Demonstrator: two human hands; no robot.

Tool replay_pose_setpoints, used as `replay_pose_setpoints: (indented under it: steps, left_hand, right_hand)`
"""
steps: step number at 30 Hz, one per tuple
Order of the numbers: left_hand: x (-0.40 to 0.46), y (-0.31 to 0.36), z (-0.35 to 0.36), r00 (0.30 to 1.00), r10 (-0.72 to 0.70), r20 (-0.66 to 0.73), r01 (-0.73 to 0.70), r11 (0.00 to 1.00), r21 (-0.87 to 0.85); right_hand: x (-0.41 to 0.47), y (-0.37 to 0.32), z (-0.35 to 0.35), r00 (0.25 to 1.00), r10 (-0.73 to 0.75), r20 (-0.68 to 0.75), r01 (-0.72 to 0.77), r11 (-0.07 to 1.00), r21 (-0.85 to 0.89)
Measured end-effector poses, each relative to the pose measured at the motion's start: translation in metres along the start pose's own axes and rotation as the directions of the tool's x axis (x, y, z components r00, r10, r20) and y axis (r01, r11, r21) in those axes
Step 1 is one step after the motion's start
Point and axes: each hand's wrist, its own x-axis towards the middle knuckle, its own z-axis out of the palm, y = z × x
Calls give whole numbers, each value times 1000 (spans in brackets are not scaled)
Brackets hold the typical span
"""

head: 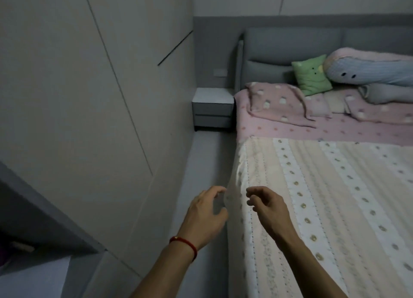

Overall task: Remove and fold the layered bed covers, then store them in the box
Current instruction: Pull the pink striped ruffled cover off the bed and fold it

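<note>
Just loosely curled, holding nothing: left hand point(206, 212), right hand point(266, 206) over quilt point(335, 208) edge; nightstand point(212, 106), pillows point(311, 75) far ahead.

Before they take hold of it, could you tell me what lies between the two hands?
In the head view, the draped side edge of the striped cover lies between the left hand and the right hand; neither hand grips it.
</note>
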Motion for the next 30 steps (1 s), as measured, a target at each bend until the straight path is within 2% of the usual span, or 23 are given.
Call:
replay_pose_setpoints:
  steps: [4,6,13,16,20,25,30]
  left_hand:
    - [67,-27,-33,989,70,132,-67,997,-28]
    - [101,-33,-41,986,79,148,-71,996,-56]
    - [239,-54,-31,951,110,290,-85,992,-97]
    - [316,-60,-13,946,57,319,-50,998,-29]
    - [429,-59,22,921,-49,387,19,996,82]
    - [531,-56,61,865,-135,483,37,978,206]
    - [625,-55,112,783,-189,593,36,965,259]
  right_hand:
    - [20,-25,32,998,48,-51,-52,995,-81]
    - [36,-34,39,995,70,-67,-76,993,-90]
    - [144,-17,69,952,223,-210,-208,974,92]
    - [208,8,72,911,356,-209,-305,921,241]
    - [297,30,43,824,551,-128,-422,750,509]
    - [365,67,-4,750,644,-152,-499,702,508]
    - [436,82,-20,730,667,-147,-556,706,439]
